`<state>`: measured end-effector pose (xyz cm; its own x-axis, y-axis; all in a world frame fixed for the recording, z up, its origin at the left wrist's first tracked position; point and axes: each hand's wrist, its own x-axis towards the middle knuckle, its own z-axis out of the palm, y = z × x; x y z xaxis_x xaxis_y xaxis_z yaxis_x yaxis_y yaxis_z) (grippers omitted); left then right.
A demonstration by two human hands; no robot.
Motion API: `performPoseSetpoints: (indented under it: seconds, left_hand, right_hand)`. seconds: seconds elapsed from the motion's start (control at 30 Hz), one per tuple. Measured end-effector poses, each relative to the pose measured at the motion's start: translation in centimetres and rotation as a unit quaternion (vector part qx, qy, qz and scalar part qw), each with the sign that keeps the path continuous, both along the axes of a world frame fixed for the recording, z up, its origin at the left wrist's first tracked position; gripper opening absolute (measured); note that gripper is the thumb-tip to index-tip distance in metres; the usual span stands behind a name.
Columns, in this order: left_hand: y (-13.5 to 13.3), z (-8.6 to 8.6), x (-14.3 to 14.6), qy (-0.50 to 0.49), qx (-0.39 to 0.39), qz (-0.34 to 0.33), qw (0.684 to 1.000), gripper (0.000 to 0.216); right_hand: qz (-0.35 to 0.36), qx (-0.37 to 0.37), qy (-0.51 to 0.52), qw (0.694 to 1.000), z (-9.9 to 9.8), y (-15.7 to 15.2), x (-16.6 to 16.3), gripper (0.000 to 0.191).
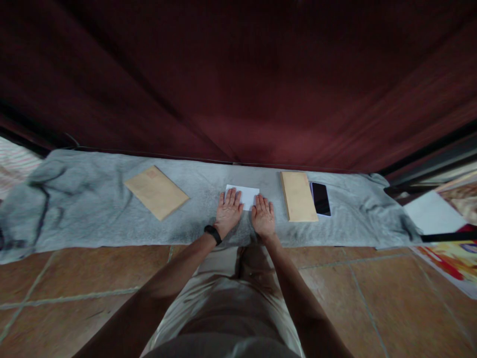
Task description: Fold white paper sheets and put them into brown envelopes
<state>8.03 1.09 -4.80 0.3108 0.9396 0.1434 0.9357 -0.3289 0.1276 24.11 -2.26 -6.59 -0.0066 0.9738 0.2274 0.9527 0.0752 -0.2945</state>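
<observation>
White paper (244,194) lies under my flat, spread fingers, left hand (227,213) and right hand (264,218) holding nothing; tan envelopes (156,192) flank the paper on the grey blanket (85,209).

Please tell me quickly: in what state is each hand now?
Left hand: open, flat, fingers on the white paper, holding nothing.
Right hand: open, flat on the grey cloth, fingertips at the paper's edge, holding nothing.

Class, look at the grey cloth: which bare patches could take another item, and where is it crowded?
The grey cloth lies bare between the left envelope and the white paper, and at both crumpled ends. It is crowded on the right, where the right envelope and phone lie close together.
</observation>
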Motion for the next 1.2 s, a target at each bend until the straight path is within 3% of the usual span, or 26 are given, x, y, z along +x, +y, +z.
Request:
performPoseSetpoints:
  seconds: [0.37, 0.7, 1.2]
  left_hand:
    - [-0.1, 0.4, 0.1, -0.003, -0.016, 0.004, 1.000, 0.057]
    - [0.0, 0.2, 0.1, -0.011, -0.025, 0.007, 1.000, 0.057]
    - [-0.3, -0.2, -0.4, -0.044, -0.005, 0.009, 0.999, 0.057]
  right_hand:
    - [-0.038, -0.004, 0.014, 0.999, 0.5, -0.1, 0.6, 0.053]
    - [0.075, -0.010, 0.016, 0.997, 1.3, 1.8, -1.8, 0.049]
    - [0.021, -0.017, 0.009, 1.000, 0.6, 1.6, 0.2, 0.054]
